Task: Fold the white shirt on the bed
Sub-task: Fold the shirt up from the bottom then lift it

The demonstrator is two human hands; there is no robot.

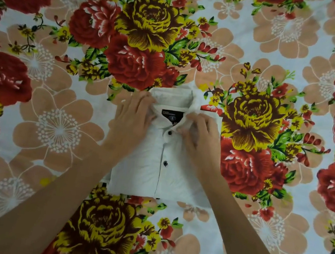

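Note:
The white shirt [155, 169] lies in the middle of the bed, folded into a compact rectangle with its front up. Dark buttons run down the placket and a black label shows inside the collar. My left hand [134, 117] rests on the left collar wing, fingers curled onto the cloth. My right hand [199, 132] pinches the right collar wing near the top button. Both forearms reach in from the bottom of the view and cover the shirt's lower corners.
A bedsheet [58, 131] printed with large red, yellow and peach flowers covers the whole bed around the shirt. No other objects lie on it.

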